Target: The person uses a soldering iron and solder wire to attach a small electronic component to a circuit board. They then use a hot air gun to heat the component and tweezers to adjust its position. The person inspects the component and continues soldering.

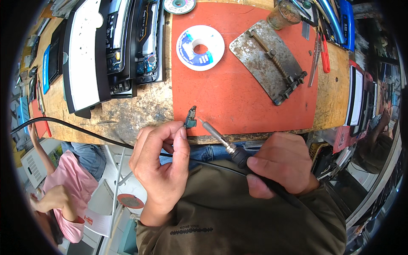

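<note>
Iron [219, 138] tip just beside a small board [191, 121], both over the front of the red mat [246, 108].
The right hand [282, 163] is wrapped around the iron's black handle; the left hand [160, 163] pinches the board's lower end between thumb and fingers. With no other support visible, a loosened pinch could let the board twist and the tip slip onto a neighbouring part; if the iron is hot, the nearby fingertips could be burnt. The board is dark and irregular, narrower at its upper end, with a metallic-looking block and a greenish lower part; finer detail is too small to tell. Beyond lie the spool [215, 49] and clamp plate [259, 63].
</note>
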The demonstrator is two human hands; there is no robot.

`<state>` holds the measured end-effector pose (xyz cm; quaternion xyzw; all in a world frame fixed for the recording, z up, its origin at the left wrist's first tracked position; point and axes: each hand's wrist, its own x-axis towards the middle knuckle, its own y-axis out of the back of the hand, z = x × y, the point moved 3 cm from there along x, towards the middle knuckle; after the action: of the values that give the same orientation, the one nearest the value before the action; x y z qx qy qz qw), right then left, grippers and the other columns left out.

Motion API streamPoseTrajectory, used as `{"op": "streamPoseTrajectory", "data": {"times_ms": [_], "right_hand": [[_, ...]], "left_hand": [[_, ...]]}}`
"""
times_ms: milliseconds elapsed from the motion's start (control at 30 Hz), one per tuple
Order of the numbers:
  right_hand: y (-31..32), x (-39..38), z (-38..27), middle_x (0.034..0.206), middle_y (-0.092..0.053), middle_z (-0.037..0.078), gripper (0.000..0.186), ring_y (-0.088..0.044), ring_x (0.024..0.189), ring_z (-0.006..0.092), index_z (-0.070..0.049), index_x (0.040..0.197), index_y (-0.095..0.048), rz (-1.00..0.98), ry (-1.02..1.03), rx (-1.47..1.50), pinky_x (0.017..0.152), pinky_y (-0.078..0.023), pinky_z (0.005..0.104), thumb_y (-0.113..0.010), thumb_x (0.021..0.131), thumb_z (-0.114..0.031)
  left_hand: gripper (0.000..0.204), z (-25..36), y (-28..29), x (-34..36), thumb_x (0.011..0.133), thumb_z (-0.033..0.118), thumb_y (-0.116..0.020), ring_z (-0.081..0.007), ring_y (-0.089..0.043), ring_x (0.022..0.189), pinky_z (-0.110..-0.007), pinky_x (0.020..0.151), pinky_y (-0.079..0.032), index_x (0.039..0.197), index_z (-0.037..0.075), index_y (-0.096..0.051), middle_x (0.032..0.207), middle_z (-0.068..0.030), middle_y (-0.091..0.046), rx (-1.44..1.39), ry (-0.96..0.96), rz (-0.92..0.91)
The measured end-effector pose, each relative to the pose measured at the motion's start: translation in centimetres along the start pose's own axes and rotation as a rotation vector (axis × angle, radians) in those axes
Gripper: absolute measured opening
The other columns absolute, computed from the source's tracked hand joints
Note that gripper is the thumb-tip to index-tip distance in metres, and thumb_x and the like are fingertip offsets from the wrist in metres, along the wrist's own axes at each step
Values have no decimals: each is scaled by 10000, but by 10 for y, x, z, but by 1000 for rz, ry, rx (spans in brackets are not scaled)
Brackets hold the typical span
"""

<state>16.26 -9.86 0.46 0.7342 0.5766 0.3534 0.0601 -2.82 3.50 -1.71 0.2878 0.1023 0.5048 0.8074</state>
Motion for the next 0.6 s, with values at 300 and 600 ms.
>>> {"op": "streamPoseTrajectory", "data": {"times_ms": [300, 600], "right_hand": [[-2, -3, 4, 739, -704, 65, 289, -655, 574, 200, 30, 1018, -757, 37, 17, 0, 508, -504, 317, -835, 749, -40], [-5, 0, 5, 744, -706, 69, 306, -649, 569, 198, 31, 1021, -760, 26, 18, 1, 502, -496, 315, -840, 731, -29]], "left_hand": [[94, 5, 2, 3, 946, -73, -784, -118, -603, 662, -267, 613, -476, 1028, -28, -779, 836, -66, -670, 32, -9, -28], [102, 4, 2, 4, 948, -76, -783, -115, -611, 659, -262, 611, -480, 1037, -27, -780, 842, -67, -677, 21, -11, -28]]}}
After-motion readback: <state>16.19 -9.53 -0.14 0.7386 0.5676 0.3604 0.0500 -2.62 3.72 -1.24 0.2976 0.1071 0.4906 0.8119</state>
